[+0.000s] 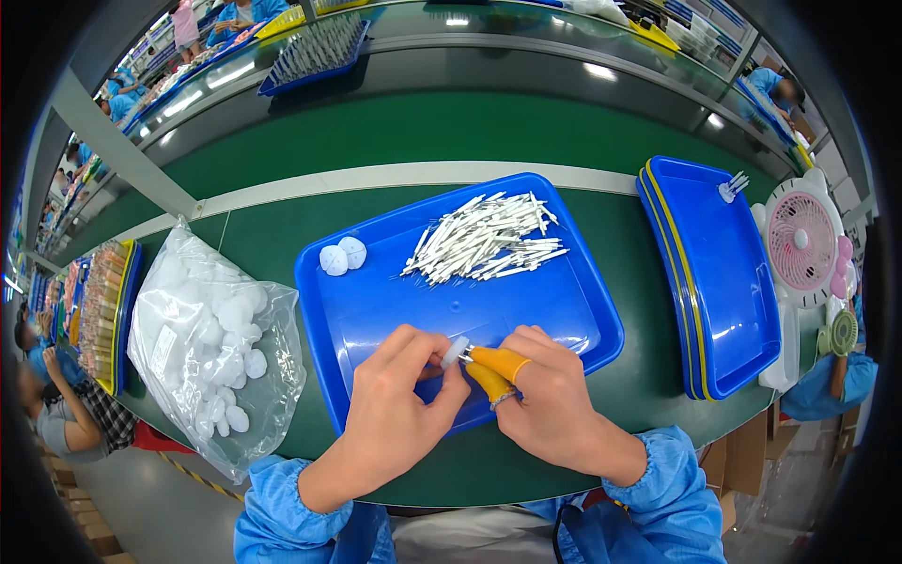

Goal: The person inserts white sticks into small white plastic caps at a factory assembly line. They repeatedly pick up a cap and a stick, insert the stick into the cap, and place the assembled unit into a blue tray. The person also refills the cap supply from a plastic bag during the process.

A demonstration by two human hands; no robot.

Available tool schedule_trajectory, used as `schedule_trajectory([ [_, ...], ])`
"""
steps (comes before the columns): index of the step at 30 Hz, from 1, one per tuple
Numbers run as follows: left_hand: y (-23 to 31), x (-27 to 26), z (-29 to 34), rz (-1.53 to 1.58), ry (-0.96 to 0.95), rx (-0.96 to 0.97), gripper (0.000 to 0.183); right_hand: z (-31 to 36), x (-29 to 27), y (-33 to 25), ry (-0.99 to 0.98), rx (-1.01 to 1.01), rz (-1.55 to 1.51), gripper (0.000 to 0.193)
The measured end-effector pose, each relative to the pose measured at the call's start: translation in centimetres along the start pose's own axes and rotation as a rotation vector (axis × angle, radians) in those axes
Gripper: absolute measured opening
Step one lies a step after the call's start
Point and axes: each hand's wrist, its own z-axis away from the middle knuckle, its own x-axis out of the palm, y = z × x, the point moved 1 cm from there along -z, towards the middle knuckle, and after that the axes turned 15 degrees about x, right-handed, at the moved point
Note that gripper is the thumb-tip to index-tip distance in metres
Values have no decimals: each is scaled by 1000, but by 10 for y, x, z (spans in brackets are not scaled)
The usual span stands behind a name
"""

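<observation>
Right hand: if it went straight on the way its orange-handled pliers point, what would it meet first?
The small white disc pinched by the left hand. The tips of the orange-handled pliers in the right hand look right at it, perhaps already touching; depth is unclear.

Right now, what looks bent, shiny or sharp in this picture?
In the head view, the green worktable appears bowed along its front edge; bright glare spots mark the central blue tray and clear plastic bag; the orange-handled pliers look fairly sharp.

Smooth plastic pliers handles
</observation>
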Motion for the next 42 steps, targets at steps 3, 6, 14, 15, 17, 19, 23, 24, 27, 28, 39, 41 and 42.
schedule_trajectory([
  [3,1,4,4,-21,-3,4,17,3,9,2,30,26,-16,36],
  [6,-3,5,3,-28,6,-11,18,-2,7,-1,5,68,-11,34],
  [14,-6,-7,-8,53,68,-119,12,-52,-39,61,217,113,625,15],
  [15,-5,-7,-9,65,61,-127,11,-53,-41,62,195,110,625,16],
  [17,-6,-9,-9,77,40,-124,10,-53,-40,60,145,111,619,20],
  [19,-10,-10,-8,80,22,-98,10,-47,-43,51,112,92,596,23],
  [23,-8,-11,-8,151,20,-178,10,-42,-40,54,126,109,568,26],
  [24,-9,-11,-6,168,31,-202,11,-42,-40,53,109,88,539,25],
  [27,-10,-10,-8,215,3,-246,13,-45,-40,49,59,38,499,23],
  [28,-10,-11,-9,224,-15,-257,14,-45,-38,49,36,25,510,21],
  [39,-12,-14,-11,273,112,-331,19,-23,-36,27,-143,77,310,26],
  [41,-13,-17,-11,267,116,-339,19,-22,-41,18,-144,83,357,24],
  [42,-13,-18,-12,266,123,-338,19,-19,-42,12,-154,129,364,22],
])
